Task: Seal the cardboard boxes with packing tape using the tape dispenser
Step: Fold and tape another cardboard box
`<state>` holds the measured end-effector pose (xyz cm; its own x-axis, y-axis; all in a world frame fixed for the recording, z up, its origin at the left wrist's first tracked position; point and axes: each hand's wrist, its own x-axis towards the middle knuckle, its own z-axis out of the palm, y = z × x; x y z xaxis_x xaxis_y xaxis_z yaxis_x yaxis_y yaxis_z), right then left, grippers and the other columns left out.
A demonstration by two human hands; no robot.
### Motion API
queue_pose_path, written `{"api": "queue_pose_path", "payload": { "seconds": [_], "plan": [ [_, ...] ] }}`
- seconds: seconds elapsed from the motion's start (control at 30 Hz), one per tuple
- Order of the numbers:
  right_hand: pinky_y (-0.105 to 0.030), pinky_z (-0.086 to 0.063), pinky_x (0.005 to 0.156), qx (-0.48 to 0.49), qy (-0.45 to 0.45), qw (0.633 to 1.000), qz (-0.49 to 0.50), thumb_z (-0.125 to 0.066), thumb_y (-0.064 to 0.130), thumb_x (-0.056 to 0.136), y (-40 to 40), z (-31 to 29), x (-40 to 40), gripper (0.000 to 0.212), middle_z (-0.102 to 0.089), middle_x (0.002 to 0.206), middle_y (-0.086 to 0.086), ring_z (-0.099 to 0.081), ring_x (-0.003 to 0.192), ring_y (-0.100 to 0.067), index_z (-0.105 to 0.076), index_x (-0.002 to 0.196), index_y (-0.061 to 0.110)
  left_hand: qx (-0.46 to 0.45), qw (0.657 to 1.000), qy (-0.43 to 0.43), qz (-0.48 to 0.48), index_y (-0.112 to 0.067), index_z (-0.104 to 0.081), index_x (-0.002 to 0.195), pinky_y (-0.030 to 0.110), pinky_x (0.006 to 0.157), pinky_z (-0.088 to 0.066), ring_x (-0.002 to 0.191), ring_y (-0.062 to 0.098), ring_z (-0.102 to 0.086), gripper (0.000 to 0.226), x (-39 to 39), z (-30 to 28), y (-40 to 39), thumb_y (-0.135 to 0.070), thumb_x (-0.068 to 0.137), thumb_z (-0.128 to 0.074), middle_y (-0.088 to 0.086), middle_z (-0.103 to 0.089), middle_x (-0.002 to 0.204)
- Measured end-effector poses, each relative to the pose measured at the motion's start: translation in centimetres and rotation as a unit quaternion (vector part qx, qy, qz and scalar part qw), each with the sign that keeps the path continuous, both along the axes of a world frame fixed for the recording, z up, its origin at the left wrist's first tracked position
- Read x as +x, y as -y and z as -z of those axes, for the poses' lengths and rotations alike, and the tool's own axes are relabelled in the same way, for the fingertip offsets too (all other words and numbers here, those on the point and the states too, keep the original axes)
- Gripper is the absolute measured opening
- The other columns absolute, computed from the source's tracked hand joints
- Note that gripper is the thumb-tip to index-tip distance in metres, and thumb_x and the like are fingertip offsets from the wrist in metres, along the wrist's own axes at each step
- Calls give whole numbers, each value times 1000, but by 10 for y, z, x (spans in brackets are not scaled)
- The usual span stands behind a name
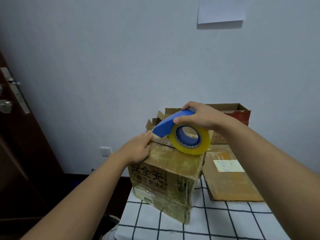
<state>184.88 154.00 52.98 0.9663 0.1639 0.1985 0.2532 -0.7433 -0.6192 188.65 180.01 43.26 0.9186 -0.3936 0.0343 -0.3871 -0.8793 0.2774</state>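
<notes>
Fingers [188,105] of the right hand [200,116] are curled over the top of the blue tape dispenser [166,124], with the thumb on its near side, so this hand grips the tool firmly. The dispenser carries a yellow tape roll [189,140], and the roll rests on the top of the front cardboard box [166,172]. The left hand [138,149] lies flat on the top of the same box, at its left far corner, fingers straight and pressing down; its fingertips almost touch the blade end of the dispenser.

This box stands at the left edge of the table [216,222], which has a white checked cloth. Its top and sides already shine with many tape strips, and the seam between the flaps is seen as a dark line near the dispenser. I judge that a strip is being laid or finished at the far edge of the top, so this box is nearly sealed.

More work is left. A flat box [230,181] lies to the right, and behind, near the far edge of the table, an open box [240,115] stands with its flaps up. That one is clearly not sealed yet.
</notes>
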Motion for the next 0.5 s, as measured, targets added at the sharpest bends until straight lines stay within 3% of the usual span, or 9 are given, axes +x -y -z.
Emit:
{"api": "queue_pose_path", "payload": {
  "seconds": [0.1, 0.17, 0.3, 0.4, 0.5],
  "plan": [
    [-27, -42, 63, -89, -11, 996, 4, -70, 59, 80, -11, -11, 2, 48, -55, 101, 6, -56, 84, -12, -54, 110, 25, -20, 1000, 4, -2, -26, -35, 145, 41, 104, -40, 130, 25, -46, 52, -3, 1, 7, -17, 94, -36, 3, -44, 148],
    [-28, -40, 61, -161, -33, 986, 16, -65, 56, 82, -20, -21, 6, 43, -55, 95, 1, -53, 78, -13, -50, 103, 22, -36, 999, 13, -1, -26, -40, 137, 39, 93, -45, 119, 24, -53, 45, -4, 3, 10, -16, 94, -36, 2, -53, 133],
    [-31, -41, 63, -275, -74, 958, 32, -60, 58, 82, -44, -38, 21, 40, -55, 90, 1, -53, 76, -16, -50, 90, 20, -22, 999, 26, 19, -21, -37, 144, 41, 106, -40, 131, 25, -46, 50, -6, 4, 10, -12, 95, -36, 4, -46, 143],
    [-42, -50, 88, -340, -117, 933, 12, -57, 57, 81, -63, -42, 35, 45, -51, 113, 1, -54, 105, -25, -49, 112, 25, 9, 998, 35, 47, -17, -32, 152, 40, 118, -26, 146, 22, -24, 56, -6, 3, 9, -10, 96, -34, 2, -25, 160],
    [-44, -51, 93, -383, -145, 912, -11, -55, 49, 86, -79, -39, 46, 40, -51, 112, -1, -54, 100, -23, -46, 118, 26, -5, 998, 31, 47, -21, -26, 154, 35, 117, -23, 146, 18, -24, 59, -8, 3, 7, -11, 96, -32, 1, -25, 161]
  ]
}}
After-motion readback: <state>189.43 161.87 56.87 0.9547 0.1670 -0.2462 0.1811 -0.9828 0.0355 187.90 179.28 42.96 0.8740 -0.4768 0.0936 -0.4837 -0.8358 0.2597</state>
